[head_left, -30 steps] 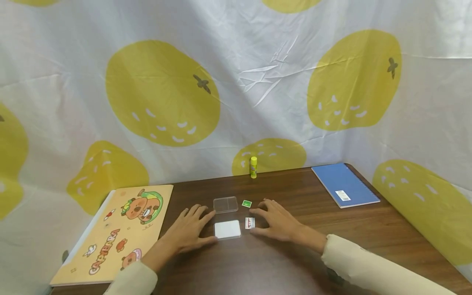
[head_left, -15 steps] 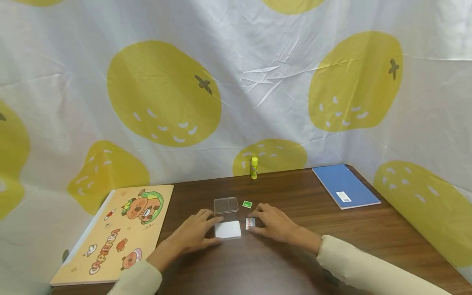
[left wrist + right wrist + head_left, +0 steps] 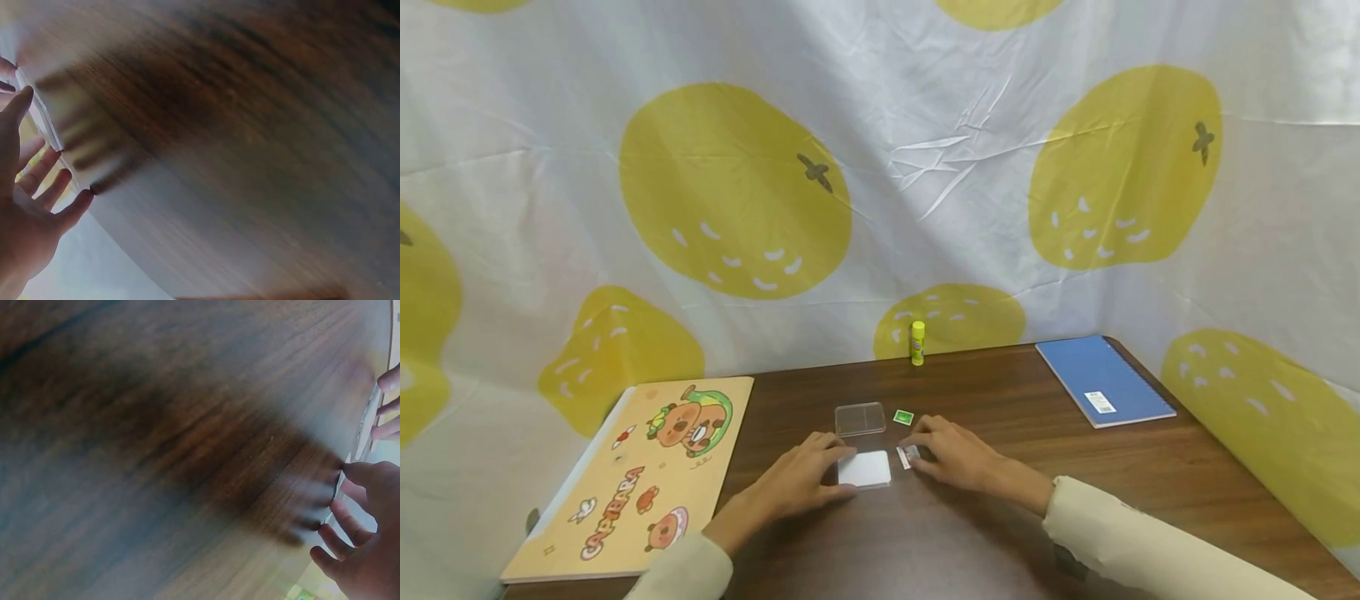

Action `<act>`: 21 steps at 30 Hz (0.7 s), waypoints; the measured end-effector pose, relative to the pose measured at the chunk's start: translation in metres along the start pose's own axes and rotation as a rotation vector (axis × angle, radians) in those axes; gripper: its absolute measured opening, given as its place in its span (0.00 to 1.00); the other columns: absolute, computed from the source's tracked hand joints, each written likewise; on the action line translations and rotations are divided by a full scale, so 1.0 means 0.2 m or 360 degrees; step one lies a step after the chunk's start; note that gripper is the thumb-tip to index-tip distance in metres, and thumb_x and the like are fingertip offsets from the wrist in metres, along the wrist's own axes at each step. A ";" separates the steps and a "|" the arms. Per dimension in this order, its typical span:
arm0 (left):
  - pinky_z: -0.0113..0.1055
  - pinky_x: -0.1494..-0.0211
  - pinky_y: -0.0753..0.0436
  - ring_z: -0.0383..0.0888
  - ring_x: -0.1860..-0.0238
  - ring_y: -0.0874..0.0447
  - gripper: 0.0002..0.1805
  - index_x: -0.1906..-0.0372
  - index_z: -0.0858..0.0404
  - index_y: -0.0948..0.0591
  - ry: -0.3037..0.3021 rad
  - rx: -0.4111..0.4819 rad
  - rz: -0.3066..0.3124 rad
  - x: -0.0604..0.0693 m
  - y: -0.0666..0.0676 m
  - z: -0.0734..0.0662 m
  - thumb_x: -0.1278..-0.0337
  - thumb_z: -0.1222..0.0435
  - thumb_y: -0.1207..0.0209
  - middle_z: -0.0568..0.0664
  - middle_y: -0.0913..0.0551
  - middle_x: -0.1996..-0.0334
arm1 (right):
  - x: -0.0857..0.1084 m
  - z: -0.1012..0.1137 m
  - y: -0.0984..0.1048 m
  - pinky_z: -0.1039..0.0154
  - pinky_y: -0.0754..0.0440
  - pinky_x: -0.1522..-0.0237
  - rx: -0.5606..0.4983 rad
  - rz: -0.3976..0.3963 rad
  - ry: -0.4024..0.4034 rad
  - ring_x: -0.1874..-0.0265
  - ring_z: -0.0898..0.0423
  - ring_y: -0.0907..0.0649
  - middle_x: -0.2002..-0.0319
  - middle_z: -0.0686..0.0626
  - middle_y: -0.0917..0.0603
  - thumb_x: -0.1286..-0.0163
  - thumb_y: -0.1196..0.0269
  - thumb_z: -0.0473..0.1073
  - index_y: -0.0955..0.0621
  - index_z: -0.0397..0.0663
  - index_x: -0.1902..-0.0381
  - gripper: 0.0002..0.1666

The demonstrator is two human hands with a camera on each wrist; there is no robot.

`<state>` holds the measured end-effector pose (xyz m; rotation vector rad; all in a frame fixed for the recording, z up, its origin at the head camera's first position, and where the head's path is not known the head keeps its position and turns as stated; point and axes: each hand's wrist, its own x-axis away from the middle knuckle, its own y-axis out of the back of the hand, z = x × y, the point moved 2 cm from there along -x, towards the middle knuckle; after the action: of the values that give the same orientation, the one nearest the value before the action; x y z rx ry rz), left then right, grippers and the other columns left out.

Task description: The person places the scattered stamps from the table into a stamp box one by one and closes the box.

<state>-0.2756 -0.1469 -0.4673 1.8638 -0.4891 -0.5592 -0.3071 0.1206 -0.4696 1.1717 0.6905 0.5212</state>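
Observation:
In the head view, my left hand (image 3: 808, 473) spans the left end of a clear plastic case (image 3: 883, 482) that holds a white block (image 3: 865, 468). Its thumb is at the near edge and its fingers at the far edge, gripping the case on the table. Just right of it, my right hand (image 3: 957, 454) pinches a small white card with red print (image 3: 905, 457), which lies at a slant and is partly covered by the fingers. Behind the case lie a clear plastic lid (image 3: 860, 419) and a small green square (image 3: 903, 417). Both wrist views show fingertips down at the table.
A yellow glue stick (image 3: 917, 343) stands upright at the table's back edge. On the left lies a large capybara-print board (image 3: 647, 475), on the right a blue notebook (image 3: 1105, 381). A fruit-patterned curtain (image 3: 925, 183) hangs around the brown table (image 3: 910, 542).
The left hand has slid right onto the case's end. My right hand has moved left and closed on the small card, which has turned from straight to slanted.

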 end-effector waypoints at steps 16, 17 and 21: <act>0.50 0.42 0.19 0.51 0.42 0.22 0.29 0.39 0.64 0.16 -0.0018 -0.0012 -0.0069 0.03 0.00 0.02 0.40 0.51 0.28 0.52 0.20 0.46 | 0.01 0.00 0.02 0.57 0.16 0.58 0.0039 -0.0050 -0.0112 0.57 0.55 0.19 0.53 0.49 0.16 0.29 0.30 0.51 0.13 0.48 0.43 0.21; 0.50 0.42 0.19 0.50 0.42 0.22 0.29 0.39 0.64 0.16 -0.0017 -0.0015 -0.0068 0.03 0.00 0.02 0.40 0.51 0.28 0.52 0.20 0.46 | 0.01 0.00 0.02 0.58 0.17 0.61 0.0049 -0.0053 -0.0141 0.59 0.56 0.19 0.54 0.49 0.16 0.31 0.29 0.53 0.13 0.48 0.44 0.23; 0.51 0.42 0.19 0.51 0.43 0.22 0.29 0.39 0.64 0.16 -0.0009 0.0002 -0.0065 0.03 0.00 0.02 0.39 0.52 0.28 0.52 0.20 0.47 | 0.00 0.00 0.03 0.62 0.20 0.67 0.0034 -0.0040 -0.0207 0.65 0.59 0.22 0.59 0.50 0.17 0.34 0.27 0.55 0.12 0.47 0.46 0.25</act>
<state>-0.2730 -0.1525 -0.4694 1.8775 -0.4560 -0.5913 -0.3068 0.1229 -0.4641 1.2045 0.5998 0.4133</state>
